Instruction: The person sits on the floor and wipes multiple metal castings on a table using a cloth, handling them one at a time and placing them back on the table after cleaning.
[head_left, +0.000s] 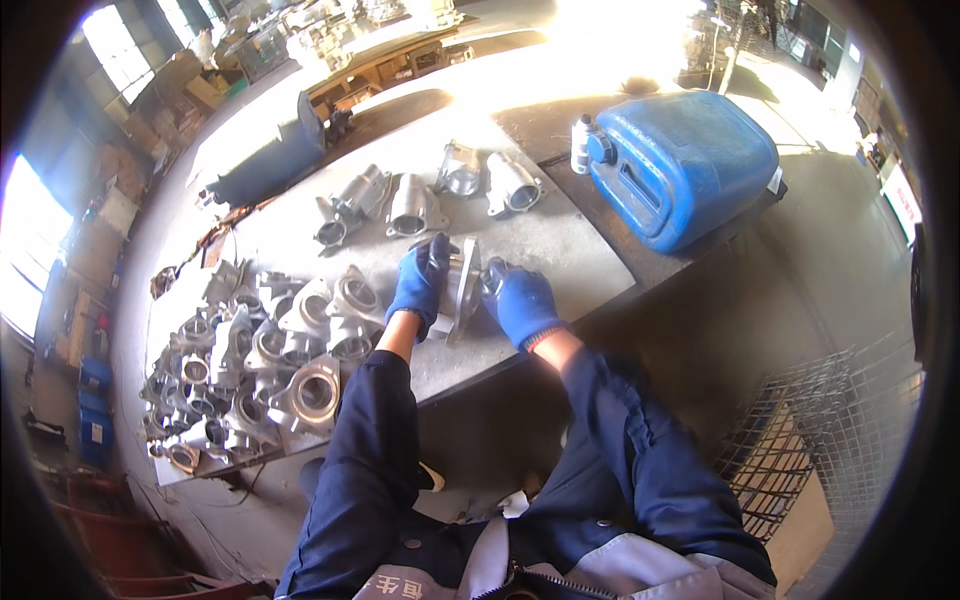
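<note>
A silvery metal casting (464, 288) with a broad flat flange stands on edge on the grey tabletop (575, 250) in front of me. My left hand (425, 272), in a blue glove, is closed around its left side. On the flange's right, my gloved right hand (520, 300) has its fingers curled in close to the flange; what they hold, if anything, is hidden. Just beyond my hands stand several pipe-shaped castings, among them one with a round mouth (410, 205) and another at the right (513, 185).
A dense pile of similar castings (250, 350) covers the table's left part. A blue plastic jerrycan (690, 165) lies at the far right beside a small white bottle (581, 145). A wire mesh basket (810, 440) stands at the lower right. Farther off is a dark blue bin-like object (270, 155).
</note>
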